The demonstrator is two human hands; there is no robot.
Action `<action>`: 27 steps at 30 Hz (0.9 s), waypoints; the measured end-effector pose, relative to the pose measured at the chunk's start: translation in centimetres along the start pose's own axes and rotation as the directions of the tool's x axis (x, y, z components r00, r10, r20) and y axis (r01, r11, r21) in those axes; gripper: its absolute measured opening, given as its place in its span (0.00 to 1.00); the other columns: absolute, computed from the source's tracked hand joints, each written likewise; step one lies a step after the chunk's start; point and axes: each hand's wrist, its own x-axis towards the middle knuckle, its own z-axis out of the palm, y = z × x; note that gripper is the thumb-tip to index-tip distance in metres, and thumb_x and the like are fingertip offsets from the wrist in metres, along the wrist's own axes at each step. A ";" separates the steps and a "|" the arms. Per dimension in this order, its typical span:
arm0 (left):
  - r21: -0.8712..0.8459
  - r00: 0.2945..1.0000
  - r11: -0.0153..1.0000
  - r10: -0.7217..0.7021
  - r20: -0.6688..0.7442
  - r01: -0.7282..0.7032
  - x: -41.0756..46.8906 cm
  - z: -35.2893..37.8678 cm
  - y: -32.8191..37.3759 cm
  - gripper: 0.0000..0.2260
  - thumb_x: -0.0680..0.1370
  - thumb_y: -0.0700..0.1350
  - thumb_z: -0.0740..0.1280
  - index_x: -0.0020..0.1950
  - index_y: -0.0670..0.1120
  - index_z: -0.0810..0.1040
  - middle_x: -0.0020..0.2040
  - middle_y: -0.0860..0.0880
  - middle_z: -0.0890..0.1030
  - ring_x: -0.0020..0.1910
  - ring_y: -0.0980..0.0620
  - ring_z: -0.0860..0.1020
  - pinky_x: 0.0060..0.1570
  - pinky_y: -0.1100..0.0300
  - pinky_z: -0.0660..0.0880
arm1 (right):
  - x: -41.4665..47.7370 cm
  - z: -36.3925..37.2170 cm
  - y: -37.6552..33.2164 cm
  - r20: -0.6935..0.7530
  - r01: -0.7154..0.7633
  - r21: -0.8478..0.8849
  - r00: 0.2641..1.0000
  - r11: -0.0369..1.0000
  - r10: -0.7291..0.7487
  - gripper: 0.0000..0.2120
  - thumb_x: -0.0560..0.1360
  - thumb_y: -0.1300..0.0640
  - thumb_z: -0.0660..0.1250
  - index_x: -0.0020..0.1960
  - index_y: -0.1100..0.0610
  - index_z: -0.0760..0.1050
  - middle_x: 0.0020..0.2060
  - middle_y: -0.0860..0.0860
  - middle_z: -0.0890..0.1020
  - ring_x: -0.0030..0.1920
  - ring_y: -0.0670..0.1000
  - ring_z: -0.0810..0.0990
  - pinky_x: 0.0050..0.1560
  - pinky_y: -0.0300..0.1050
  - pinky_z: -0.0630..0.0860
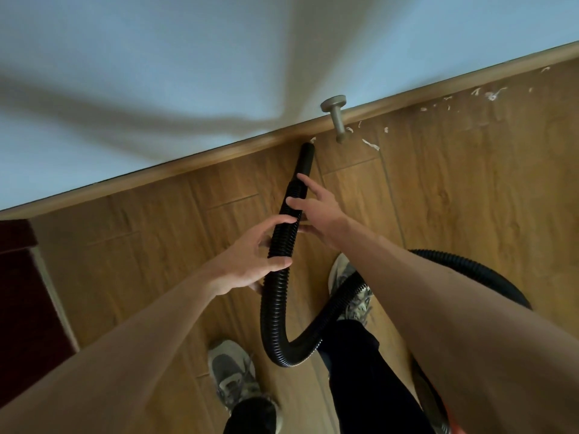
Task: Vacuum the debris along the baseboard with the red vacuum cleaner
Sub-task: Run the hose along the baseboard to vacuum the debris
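Observation:
A black ribbed vacuum hose (272,308) loops over the wood floor and rises to a smooth nozzle (306,156). The nozzle tip sits just short of the wooden baseboard (219,151), beside a white scrap (312,140). My left hand (250,261) grips the hose between thumb and fingers. My right hand (319,211) holds it higher up, fingers laid over the ribs and thumb beneath. More white debris (371,145) lies scattered along the baseboard to the right, up to a cluster (492,94). A sliver of the red vacuum cleaner (438,413) shows at the bottom right, behind my right arm.
A grey door stop (336,115) stands on the floor next to the baseboard, just right of the nozzle. A dark red surface (18,292) fills the left edge. My two grey shoes (232,380) stand on the planks below the hose loop.

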 end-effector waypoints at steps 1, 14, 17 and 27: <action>0.004 1.000 1.000 0.001 0.002 -0.001 0.1 0.1 0.2 0.28 0.78 0.40 0.70 0.68 0.67 0.67 0.60 0.50 0.75 0.52 0.46 0.82 0.35 0.50 0.82 | 0.0 -0.2 -0.1 -0.001 0.003 0.001 1.000 1.000 -0.003 0.32 0.78 0.66 0.67 0.76 0.43 0.64 0.53 0.47 0.78 0.53 0.53 0.83 0.57 0.60 0.81; 0.115 0.996 0.990 0.083 0.030 -0.086 2.6 1.9 2.9 0.29 0.76 0.38 0.71 0.70 0.63 0.68 0.58 0.53 0.77 0.57 0.50 0.79 0.54 0.49 0.81 | -0.1 -4.0 -0.9 -0.048 -0.004 0.096 0.999 0.995 0.009 0.32 0.79 0.65 0.67 0.76 0.41 0.64 0.58 0.51 0.80 0.53 0.51 0.83 0.46 0.47 0.82; 0.123 0.995 0.988 0.090 0.044 -0.095 3.2 2.2 3.5 0.29 0.76 0.38 0.71 0.69 0.64 0.68 0.58 0.54 0.77 0.56 0.52 0.79 0.55 0.48 0.81 | -0.1 -4.7 -1.3 -0.053 -0.004 0.119 0.999 0.993 0.010 0.31 0.79 0.66 0.66 0.76 0.41 0.64 0.60 0.52 0.79 0.53 0.51 0.82 0.44 0.46 0.82; 0.162 0.994 0.983 0.074 0.078 -0.085 4.9 2.5 6.1 0.27 0.78 0.39 0.70 0.70 0.63 0.67 0.59 0.55 0.76 0.52 0.55 0.79 0.34 0.64 0.79 | 0.6 -6.8 -2.9 -0.047 0.009 0.166 0.999 0.986 -0.001 0.32 0.80 0.66 0.64 0.77 0.42 0.62 0.57 0.51 0.78 0.54 0.53 0.81 0.47 0.50 0.83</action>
